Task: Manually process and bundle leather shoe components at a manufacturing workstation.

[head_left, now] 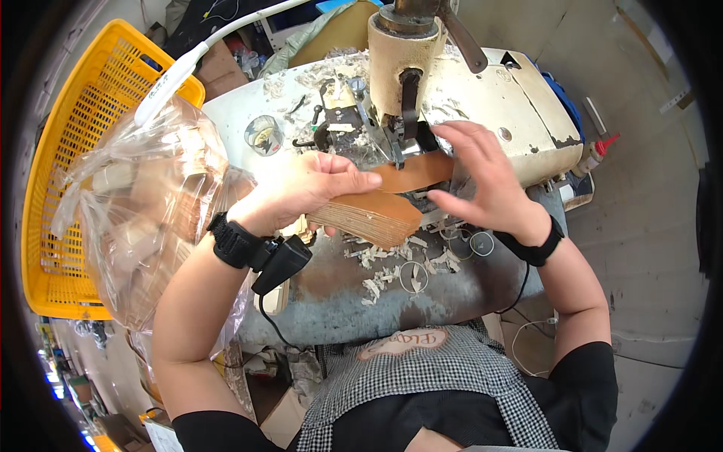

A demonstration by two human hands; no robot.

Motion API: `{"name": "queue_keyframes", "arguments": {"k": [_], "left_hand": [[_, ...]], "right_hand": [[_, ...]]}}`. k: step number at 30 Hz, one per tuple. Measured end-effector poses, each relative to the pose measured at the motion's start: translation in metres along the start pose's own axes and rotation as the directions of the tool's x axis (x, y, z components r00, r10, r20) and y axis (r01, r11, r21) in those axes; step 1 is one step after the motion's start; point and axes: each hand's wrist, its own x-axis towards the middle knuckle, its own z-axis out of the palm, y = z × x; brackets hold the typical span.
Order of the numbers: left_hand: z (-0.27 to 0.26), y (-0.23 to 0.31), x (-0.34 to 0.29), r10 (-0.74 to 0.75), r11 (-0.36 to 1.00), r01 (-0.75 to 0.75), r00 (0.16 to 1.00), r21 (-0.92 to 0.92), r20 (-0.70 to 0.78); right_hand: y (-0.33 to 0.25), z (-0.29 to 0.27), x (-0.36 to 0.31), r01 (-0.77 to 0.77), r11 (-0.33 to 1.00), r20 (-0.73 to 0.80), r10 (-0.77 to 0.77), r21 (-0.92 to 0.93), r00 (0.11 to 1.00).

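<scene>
My left hand is closed around one end of a thick stack of brown leather-like pieces, whose layered pale edges face me. Its thumb lies at the left end of a single brown strip, which stretches rightward under the cream head of a leather-working machine. Right of the machine's foot, my right hand hovers with fingers and thumb spread apart. It holds nothing that I can see. The strip's far right part passes close to or behind the right fingers, so contact there cannot be judged.
Pale scraps litter the worktable before the machine. On the left, a clear plastic bag of brown pieces leans against a yellow crate. A small glass stands behind my left hand; a red-tipped bottle is at the right.
</scene>
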Motion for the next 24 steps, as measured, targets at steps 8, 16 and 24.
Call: {"name": "queue_keyframes", "arguments": {"k": [8,16,24], "left_hand": [[-0.005,-0.007,-0.015,0.038,0.998,-0.039,0.999,-0.051,-0.021],[0.007,0.001,0.001,0.020,0.999,-0.013,0.990,0.051,-0.143],[-0.007,-0.013,-0.013,0.109,0.990,-0.112,0.993,-0.090,-0.038]], "right_hand": [[0.019,0.035,-0.008,-0.020,0.998,-0.203,0.007,-0.061,0.979],[0.005,0.014,0.002,0.102,0.991,-0.056,-0.097,0.090,0.994],[0.020,0.027,-0.007,-0.087,0.972,-0.122,0.115,0.218,0.986]]}}
